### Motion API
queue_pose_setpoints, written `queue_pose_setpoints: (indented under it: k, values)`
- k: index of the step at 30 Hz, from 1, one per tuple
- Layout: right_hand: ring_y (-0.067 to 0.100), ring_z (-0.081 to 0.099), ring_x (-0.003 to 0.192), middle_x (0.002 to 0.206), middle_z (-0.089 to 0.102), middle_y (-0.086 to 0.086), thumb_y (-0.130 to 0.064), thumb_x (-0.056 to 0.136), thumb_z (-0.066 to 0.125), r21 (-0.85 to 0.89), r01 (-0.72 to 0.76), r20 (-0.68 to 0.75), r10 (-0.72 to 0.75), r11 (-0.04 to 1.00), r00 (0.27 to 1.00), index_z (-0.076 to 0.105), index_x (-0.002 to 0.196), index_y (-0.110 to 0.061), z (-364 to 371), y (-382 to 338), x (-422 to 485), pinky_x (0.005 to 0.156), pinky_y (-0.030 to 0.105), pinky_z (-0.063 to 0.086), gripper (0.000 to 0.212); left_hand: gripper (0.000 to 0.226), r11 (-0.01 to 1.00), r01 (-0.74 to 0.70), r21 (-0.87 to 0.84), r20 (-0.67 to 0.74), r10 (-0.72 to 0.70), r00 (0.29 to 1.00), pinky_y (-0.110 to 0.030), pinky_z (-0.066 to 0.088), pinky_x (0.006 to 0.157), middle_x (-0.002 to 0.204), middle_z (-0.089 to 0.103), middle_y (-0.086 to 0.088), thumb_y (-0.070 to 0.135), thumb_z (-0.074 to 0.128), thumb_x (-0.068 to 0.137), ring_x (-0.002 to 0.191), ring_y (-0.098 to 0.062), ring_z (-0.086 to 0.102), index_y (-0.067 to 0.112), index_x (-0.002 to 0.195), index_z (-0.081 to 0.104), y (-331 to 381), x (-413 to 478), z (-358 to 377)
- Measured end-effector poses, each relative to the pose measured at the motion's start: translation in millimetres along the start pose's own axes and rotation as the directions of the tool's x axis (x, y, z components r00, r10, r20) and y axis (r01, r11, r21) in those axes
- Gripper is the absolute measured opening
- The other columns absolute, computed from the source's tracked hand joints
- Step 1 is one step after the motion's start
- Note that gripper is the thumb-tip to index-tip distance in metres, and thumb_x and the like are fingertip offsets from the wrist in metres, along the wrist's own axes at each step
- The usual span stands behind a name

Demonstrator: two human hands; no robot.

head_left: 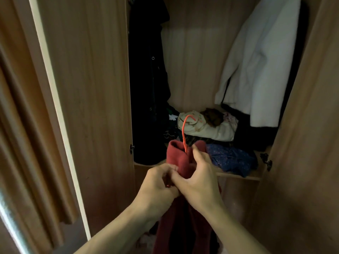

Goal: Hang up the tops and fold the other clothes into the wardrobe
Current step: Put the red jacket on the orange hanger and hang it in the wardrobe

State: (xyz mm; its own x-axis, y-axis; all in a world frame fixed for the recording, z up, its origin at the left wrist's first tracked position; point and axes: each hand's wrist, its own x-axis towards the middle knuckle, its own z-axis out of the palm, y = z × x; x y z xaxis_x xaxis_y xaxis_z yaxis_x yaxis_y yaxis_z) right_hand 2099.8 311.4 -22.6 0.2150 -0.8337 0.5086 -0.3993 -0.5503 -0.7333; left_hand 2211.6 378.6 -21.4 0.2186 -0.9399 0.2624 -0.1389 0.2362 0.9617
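Note:
A dark red fleece top (178, 158) hangs in front of the open wardrobe, its body dropping down below my hands. An orange hanger hook (184, 131) sticks up out of its collar. My left hand (158, 182) pinches the red fabric just under the collar on the left. My right hand (199, 178) grips the collar from the right, fingers curled round the cloth beside the hook. The rest of the hanger is hidden inside the top.
Inside the wardrobe a black coat (148, 88) hangs at the left and a white fleece jacket (260, 61) at the right. The shelf (238, 176) carries a heap of cream, brown and blue clothes (233, 158). Open doors (88, 88) flank both sides.

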Motion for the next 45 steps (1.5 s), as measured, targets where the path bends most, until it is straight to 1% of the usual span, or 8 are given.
queue_pose_setpoints:
  k: [9, 16, 21, 25, 29, 33, 38, 45]
  values:
    - [0.002, 0.053, 0.129, 0.141, 0.056, -0.003, 0.013, 0.076, 0.053, 0.309, -0.026, 0.064, 0.006, 0.951, 0.998, 0.042, 0.149, -0.018, -6.4, 14.2, 4.5, 0.11, 0.032, 0.044, 0.08, 0.041, 0.979, -0.151, 0.139, 0.136, 0.132, 0.982, -0.033, 0.058, 0.087, 0.098, 0.076, -0.003, -0.011, 0.071, 0.078, 0.092, -0.014, 0.072, 0.011, 0.112, 0.07, 3.0, -11.2, -0.4]
    - [-0.007, 0.057, 0.118, 0.119, 0.064, -0.031, 0.016, 0.07, 0.041, 0.366, 0.031, 0.136, -0.086, 0.93, 0.987, 0.059, 0.113, -0.061, -18.4, 18.5, 7.2, 0.095, 0.006, 0.042, 0.09, 0.024, 0.601, -0.39, 0.698, -0.053, 0.586, 0.809, -0.033, 0.052, 0.071, 0.083, 0.068, 0.007, -0.004, 0.072, 0.08, 0.074, -0.012, 0.062, 0.015, 0.096, 0.074, 13.3, 11.2, -39.9]
    - [-0.006, 0.045, 0.132, 0.135, 0.054, -0.029, 0.012, 0.072, 0.043, 0.358, 0.091, 0.278, -0.199, 0.929, 0.94, 0.046, 0.143, -0.031, -22.7, 17.4, 6.5, 0.109, 0.012, 0.035, 0.083, 0.036, 0.34, -0.491, 0.802, 0.222, 0.592, 0.774, -0.036, 0.044, 0.101, 0.122, 0.065, 0.0, 0.0, 0.065, 0.089, 0.117, -0.021, 0.057, 0.011, 0.123, 0.067, 8.4, 32.9, -47.8]
    - [0.0, 0.048, 0.132, 0.135, 0.055, -0.026, 0.011, 0.074, 0.043, 0.324, 0.151, 0.293, -0.25, 0.934, 0.923, 0.043, 0.146, -0.029, -26.9, 15.3, 4.3, 0.108, 0.014, 0.037, 0.082, 0.022, 0.352, -0.568, 0.744, 0.287, 0.599, 0.747, -0.045, 0.048, 0.085, 0.103, 0.069, 0.0, 0.003, 0.059, 0.095, 0.093, -0.026, 0.064, 0.01, 0.113, 0.071, -0.6, 43.8, -48.8]
    - [0.039, 0.064, 0.103, 0.127, 0.061, -0.014, 0.002, 0.079, 0.047, 0.187, 0.242, 0.301, -0.29, 0.952, 0.909, 0.037, 0.146, -0.045, -32.2, 22.7, 6.2, 0.089, 0.049, 0.055, 0.082, 0.018, 0.385, -0.597, 0.704, 0.215, 0.686, 0.695, -0.044, 0.051, 0.076, 0.097, 0.066, -0.001, 0.006, 0.056, 0.097, 0.086, -0.025, 0.061, 0.006, 0.106, 0.072, -11.0, 45.3, -46.7]
    - [0.002, 0.06, 0.114, 0.128, 0.056, -0.02, 0.003, 0.082, 0.06, 0.08, 0.398, 0.204, -0.406, 0.914, 0.891, 0.047, 0.139, -0.031, -42.0, 18.1, 9.6, 0.097, 0.017, 0.047, 0.067, 0.021, 0.393, -0.609, 0.689, 0.118, 0.768, 0.629, -0.044, 0.052, 0.074, 0.097, 0.065, -0.001, 0.012, 0.055, 0.098, 0.087, -0.021, 0.063, 0.005, 0.101, 0.074, -17.0, 50.8, -42.6]
    - [0.008, 0.058, 0.082, 0.09, 0.056, -0.012, -0.026, 0.08, 0.078, -0.367, 0.377, -0.135, -0.45, 0.85, 0.883, 0.063, 0.095, -0.021, -49.3, 19.9, 9.9, 0.072, 0.03, 0.053, 0.022, 0.027, 0.432, -0.556, 0.71, -0.019, 0.801, 0.598, -0.045, 0.054, 0.068, 0.1, 0.059, -0.003, 0.02, 0.052, 0.099, 0.08, -0.021, 0.061, 0.005, 0.102, 0.074, -21.6, 58.2, -44.1]
    - [0.012, 0.056, 0.077, 0.086, 0.055, -0.007, -0.011, 0.08, 0.077, -0.396, 0.373, -0.225, -0.483, 0.839, 0.846, 0.064, 0.089, -0.015, -44.1, 23.4, 25.1, 0.066, 0.032, 0.053, 0.016, 0.026, 0.424, -0.571, 0.703, -0.042, 0.827, 0.561, -0.042, 0.054, 0.07, 0.101, 0.056, -0.001, 0.019, 0.053, 0.099, 0.082, -0.021, 0.061, 0.005, 0.104, 0.073, -22.7, 79.7, -35.2]
